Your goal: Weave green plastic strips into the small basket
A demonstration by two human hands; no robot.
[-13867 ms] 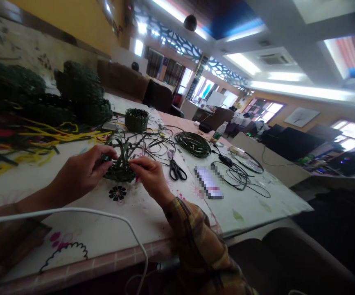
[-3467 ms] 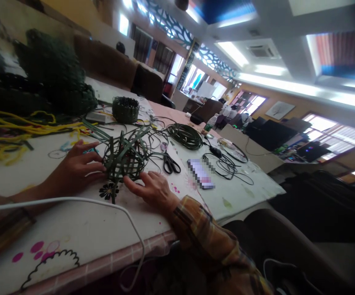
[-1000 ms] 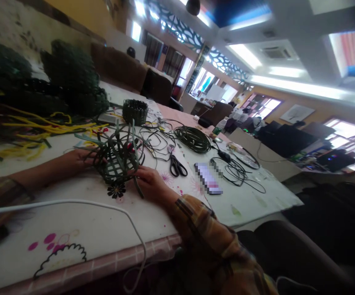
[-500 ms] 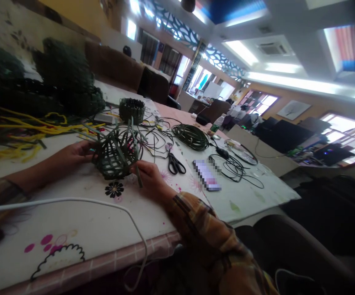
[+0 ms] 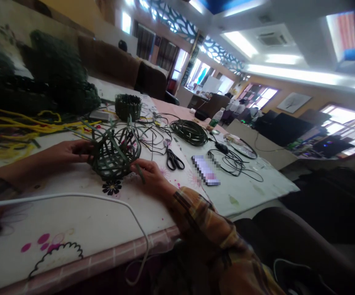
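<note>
A loosely woven dark green basket (image 5: 114, 153) stands on the patterned tablecloth (image 5: 97, 229), with loose strip ends sticking out at its top and sides. My left hand (image 5: 77, 150) closes on its left side; the fingertips are partly hidden behind the weave. At the right side, my right hand (image 5: 149, 172) pinches a flat green strip (image 5: 140, 174) whose end pokes out past the fingers. Black-handled scissors (image 5: 174, 159) lie to the right of my right hand. A finished-looking small round woven basket (image 5: 128, 107) stands behind the one I hold.
Beyond lie a coil of green strip (image 5: 189, 132), a phone (image 5: 205, 170), tangled black cord (image 5: 229, 162) and a bottle (image 5: 216, 117). Yellow strips (image 5: 36, 127) and large dark green woven pieces (image 5: 57, 69) fill the left. A white cable (image 5: 103, 196) crosses the near side.
The view has shifted slightly. Both hands stay at the basket's sides; the strip end by my right hand now slants further right. My left fingers have shifted a little on the weave.
</note>
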